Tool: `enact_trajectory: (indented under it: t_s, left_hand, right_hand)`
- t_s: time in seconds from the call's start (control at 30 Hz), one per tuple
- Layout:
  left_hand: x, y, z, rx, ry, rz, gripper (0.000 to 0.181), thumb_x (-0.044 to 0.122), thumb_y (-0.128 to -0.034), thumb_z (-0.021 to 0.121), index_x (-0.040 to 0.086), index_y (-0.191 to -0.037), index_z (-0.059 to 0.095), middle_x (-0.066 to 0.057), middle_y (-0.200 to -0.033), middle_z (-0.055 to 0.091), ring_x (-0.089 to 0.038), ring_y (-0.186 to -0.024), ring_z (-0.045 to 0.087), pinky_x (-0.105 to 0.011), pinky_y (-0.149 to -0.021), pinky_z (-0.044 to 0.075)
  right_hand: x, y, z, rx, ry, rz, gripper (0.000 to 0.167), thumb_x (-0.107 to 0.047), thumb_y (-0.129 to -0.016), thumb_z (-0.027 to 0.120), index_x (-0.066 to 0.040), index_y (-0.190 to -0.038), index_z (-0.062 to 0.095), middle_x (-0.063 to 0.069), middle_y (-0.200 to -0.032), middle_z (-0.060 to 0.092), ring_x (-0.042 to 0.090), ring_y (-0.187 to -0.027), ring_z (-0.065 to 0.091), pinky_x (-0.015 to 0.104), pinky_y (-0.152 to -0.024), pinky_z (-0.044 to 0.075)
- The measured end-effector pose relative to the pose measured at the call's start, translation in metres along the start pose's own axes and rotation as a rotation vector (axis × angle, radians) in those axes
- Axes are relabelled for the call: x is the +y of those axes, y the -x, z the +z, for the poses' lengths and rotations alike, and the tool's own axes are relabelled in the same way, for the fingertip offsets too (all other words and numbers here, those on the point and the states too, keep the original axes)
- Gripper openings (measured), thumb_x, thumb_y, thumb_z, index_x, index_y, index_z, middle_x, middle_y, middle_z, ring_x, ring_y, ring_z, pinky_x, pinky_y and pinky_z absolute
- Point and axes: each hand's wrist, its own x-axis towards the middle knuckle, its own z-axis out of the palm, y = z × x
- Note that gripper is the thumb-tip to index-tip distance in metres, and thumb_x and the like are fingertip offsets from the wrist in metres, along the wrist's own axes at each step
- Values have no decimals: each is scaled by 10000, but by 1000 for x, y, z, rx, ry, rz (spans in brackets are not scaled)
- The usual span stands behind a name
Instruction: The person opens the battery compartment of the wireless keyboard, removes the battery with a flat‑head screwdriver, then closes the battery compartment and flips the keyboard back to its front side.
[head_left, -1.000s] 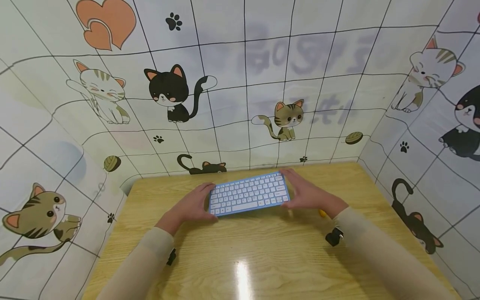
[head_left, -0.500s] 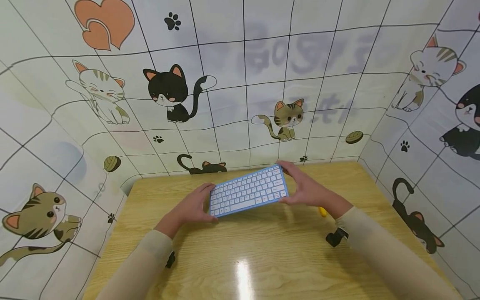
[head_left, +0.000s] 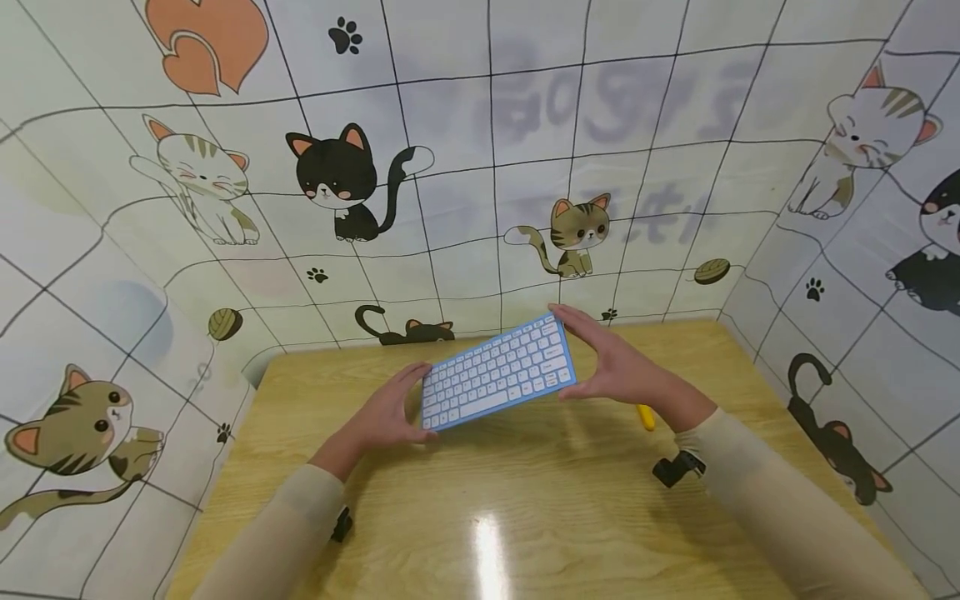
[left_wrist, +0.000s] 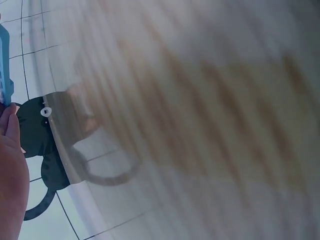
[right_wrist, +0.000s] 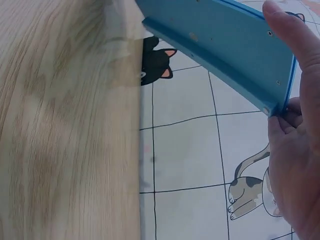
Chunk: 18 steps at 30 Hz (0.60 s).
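Over the table (head_left: 420,500), wide-spread hands (head_left: 384,412) (head_left: 624,365) grip a tilted keyboard (head_left: 497,371) by its ends

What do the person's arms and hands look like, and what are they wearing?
The left sleeve and right sleeve are plain beige and reach the wrists. The left hand and right hand wear no gloves. A small black gadget shows under the right cuff, and another black bit peeks out by the left.
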Motion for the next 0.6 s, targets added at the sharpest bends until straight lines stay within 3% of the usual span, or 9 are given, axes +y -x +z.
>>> enact_trajectory:
  t_s: [0.17,0.37,0.6]
  left_hand:
    - [9,-1,1,12,76,4,1272,516,-729,979,75,-1732,332,-177,-1786,317,-406,-1660,262,-639,-1291,283]
    - [14,1,7,8,134,-16,1268,466,-715,1006,102,-1732,341,-160,-1790,314,-386,-1664,258,-624,-1301,262]
    - [18,0,9,2,146,-15,1265,426,-728,1024,92,-1732,332,-173,-1785,318,-378,-1664,257,-621,-1306,249]
  right_hand:
    - [-6,-3,2,56,-143,-60,1261,61,-767,992,-97,-1762,235,145,-1817,199,400,-1664,217,280,-1317,239]
    - [-15,-11,4,85,-253,-50,1237,110,-786,956,-85,-1762,220,162,-1786,271,402,-1657,253,269,-1308,253]
    - [-18,-18,4,94,-359,-28,1217,93,-828,932,-77,-1771,182,172,-1813,231,393,-1672,207,229,-1290,263]
